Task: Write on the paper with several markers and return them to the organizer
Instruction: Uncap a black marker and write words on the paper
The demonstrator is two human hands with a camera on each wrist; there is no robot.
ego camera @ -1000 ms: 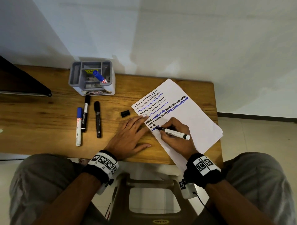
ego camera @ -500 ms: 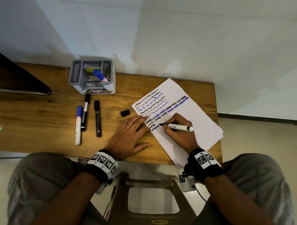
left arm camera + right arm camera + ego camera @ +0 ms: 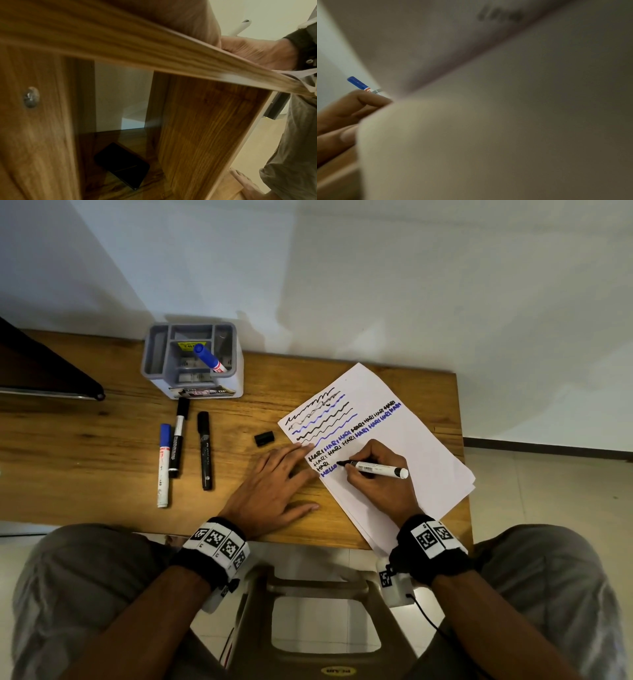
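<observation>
Fingers [image 3: 359, 455] of the right hand [image 3: 376, 484] pinch a black marker [image 3: 375, 469], its tip on the paper [image 3: 404, 440] near the bench's [image 3: 85, 446] right edge; left hand [image 3: 270, 491] lies flat, fingers straight, pressing the paper's edge.

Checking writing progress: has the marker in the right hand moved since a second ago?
Yes. The marker tip has shifted rightward past the blue HELLO.

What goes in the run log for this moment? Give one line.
phase: writing | right hand: grips black marker, tip on paper | left hand: flat, steadying paper | organizer: one blue marker
</observation>
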